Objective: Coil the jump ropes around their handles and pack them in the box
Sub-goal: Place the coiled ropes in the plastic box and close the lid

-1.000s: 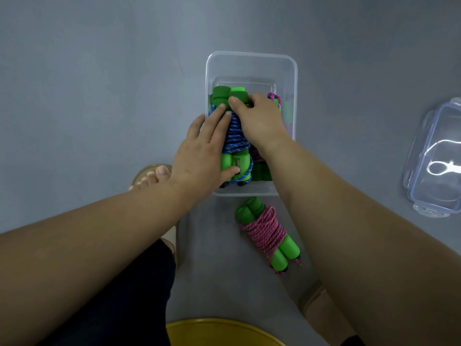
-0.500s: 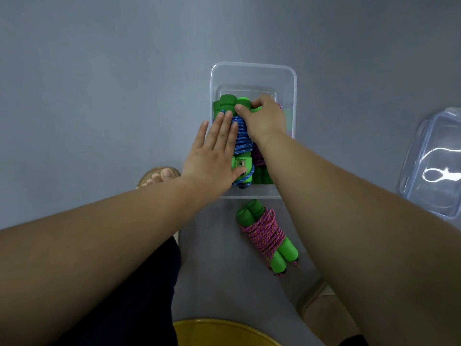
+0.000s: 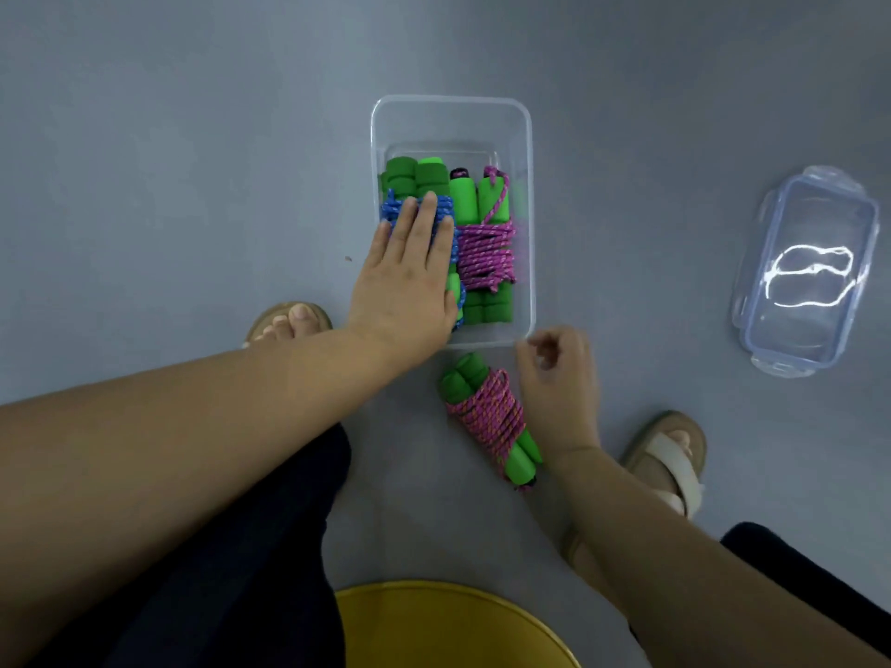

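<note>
A clear plastic box (image 3: 451, 108) sits on the grey floor. Inside it lie two coiled jump ropes with green handles: a blue one (image 3: 418, 183) on the left and a pink one (image 3: 486, 248) on the right. My left hand (image 3: 410, 277) lies flat on the blue rope, fingers straight. A third coiled rope, pink (image 3: 487, 417), lies on the floor just below the box. My right hand (image 3: 559, 383) hovers beside that rope with fingers loosely curled, holding nothing.
The box's clear lid (image 3: 810, 272) lies on the floor to the right. A yellow round rim (image 3: 448, 600) shows at the bottom. Sandalled feet stand at the left (image 3: 289, 320) and right (image 3: 670, 455).
My right hand has let go of the blue rope in the box and moved down to the pink rope on the floor. My left hand still presses the blue rope.
</note>
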